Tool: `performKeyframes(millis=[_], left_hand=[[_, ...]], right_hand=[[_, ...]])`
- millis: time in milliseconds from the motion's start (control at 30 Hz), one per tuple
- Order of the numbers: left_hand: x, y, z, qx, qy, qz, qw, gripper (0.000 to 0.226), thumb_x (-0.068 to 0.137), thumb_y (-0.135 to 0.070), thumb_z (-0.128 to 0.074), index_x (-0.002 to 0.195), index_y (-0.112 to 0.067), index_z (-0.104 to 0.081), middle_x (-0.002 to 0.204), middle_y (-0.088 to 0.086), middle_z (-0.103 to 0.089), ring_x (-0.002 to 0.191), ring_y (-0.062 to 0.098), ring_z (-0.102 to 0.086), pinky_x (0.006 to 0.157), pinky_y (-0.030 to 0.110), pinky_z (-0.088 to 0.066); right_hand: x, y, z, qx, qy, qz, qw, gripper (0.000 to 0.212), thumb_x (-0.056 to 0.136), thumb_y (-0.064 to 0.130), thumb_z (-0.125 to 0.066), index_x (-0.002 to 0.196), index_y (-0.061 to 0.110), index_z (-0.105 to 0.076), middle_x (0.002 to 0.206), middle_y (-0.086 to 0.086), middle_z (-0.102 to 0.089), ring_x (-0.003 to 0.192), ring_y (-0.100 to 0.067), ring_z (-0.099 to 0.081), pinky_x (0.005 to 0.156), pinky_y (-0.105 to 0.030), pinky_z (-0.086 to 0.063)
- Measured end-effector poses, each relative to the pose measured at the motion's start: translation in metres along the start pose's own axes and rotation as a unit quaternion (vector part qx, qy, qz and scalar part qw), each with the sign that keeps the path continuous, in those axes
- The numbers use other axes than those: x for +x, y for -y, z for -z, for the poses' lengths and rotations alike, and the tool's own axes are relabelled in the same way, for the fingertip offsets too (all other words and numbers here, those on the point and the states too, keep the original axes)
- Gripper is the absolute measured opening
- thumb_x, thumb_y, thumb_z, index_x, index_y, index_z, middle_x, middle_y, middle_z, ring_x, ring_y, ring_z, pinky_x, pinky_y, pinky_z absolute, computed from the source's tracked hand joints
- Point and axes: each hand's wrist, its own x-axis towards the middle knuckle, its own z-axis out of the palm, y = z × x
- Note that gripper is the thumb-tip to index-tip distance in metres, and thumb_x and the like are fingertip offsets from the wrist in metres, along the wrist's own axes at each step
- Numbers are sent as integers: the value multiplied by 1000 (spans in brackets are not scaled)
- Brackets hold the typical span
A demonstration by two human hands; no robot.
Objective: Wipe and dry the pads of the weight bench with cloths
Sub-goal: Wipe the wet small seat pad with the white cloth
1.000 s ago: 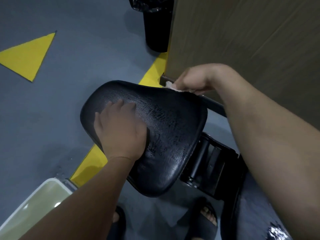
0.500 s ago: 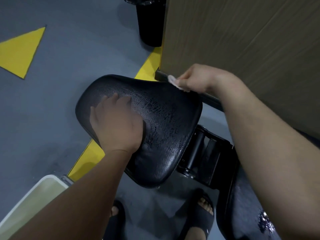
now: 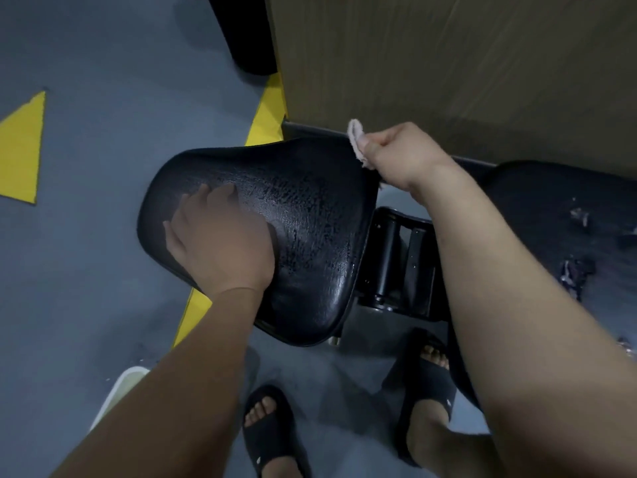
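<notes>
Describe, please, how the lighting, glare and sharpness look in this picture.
Head view: dim, bluish light overall; head view: pale glare streaks on the pad right of the left hand; head view: the cloth pinched in the right hand looks soft, slightly blurred; head view: wide-angle distortion swells the right forearm toward the lower edge.

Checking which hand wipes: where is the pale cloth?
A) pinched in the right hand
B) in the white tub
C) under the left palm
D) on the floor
A: the right hand pinches the pale cloth by the seat pad's far corner; the left hand rests on the pad.
</notes>
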Motion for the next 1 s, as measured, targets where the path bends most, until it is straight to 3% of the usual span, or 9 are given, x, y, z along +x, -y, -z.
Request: performKeyframes(millis=[67,267,400,533,633,733,800,900,1000], left_hand=[[0,1,-2,5,-4,-3,1000,44,88,-33,-49,128,-22,-62,142,8,-56,138,35,-44,120,58,-23],[0,1,-2,5,-1,-1,1000,43,87,-33,-49,128,-23,-61,141,7,-55,138,34,-43,119,58,-23],[-1,3,-4,6,2,-1,1000,44,88,-34,-47,129,-24,-61,141,5,-55,139,32,-43,118,57,-24],[0,3,-5,9,-1,2,1000,44,88,-34,-46,128,-25,-61,141,5,-56,140,31,-43,118,57,-25],[-1,2,-5,8,4,5,1000,44,88,-34,-45,128,-25,-61,140,6,-56,140,31,-42,118,56,-24],[-1,1,-4,8,7,11,1000,45,88,-35,-44,129,-25,-60,140,6,-55,140,31,-42,119,56,-23],[-1,1,-3,9,7,11,1000,46,87,-35,-45,129,-25,-60,140,6,-55,139,32,-42,118,57,-23],[0,2,-5,12,5,5,1000,44,88,-34,-46,128,-25,-61,139,6,-56,139,32,-43,117,57,-25],[1,3,-5,12,-2,5,1000,44,87,-35,-48,127,-25,-63,137,5,-58,136,32,-46,117,55,-27]], right_hand=[[-22,-13,-3,-15,-19,-14,1000,46,102,54,-49,90,21,-78,72,0,-70,65,-9,-62,64,-19,-46],[-26,-10,-14,113,-67,-13,991,35,101,52,-55,100,27,-80,88,10,-76,74,-2,-60,71,-13,-48],[-50,-24,-32,119,-124,-33,985,30,101,45,-54,121,33,-73,97,5,-76,85,-10,-65,84,-27,-53],[-86,-29,-61,27,-159,-40,986,34,105,40,-46,95,22,-73,74,-1,-62,77,-26,-60,69,-27,-45],[-65,-23,-48,100,-150,-65,981,44,105,47,-44,77,25,-70,69,9,-64,70,-12,-61,65,-26,-44],[-63,-24,-44,132,-154,-80,976,57,106,45,-45,52,29,-52,42,17,-45,46,-2,-41,56,-25,-34],[-85,-28,-60,109,-173,-62,977,54,106,46,-44,56,28,-54,40,16,-46,42,-5,-43,54,-25,-36],[-113,-37,-79,68,-195,-32,978,39,105,42,-47,81,18,-66,59,8,-55,64,-18,-58,66,-29,-46],[-101,-35,-72,66,-201,-41,976,39,105,39,-49,72,19,-56,62,4,-54,66,-19,-54,63,-27,-38]])
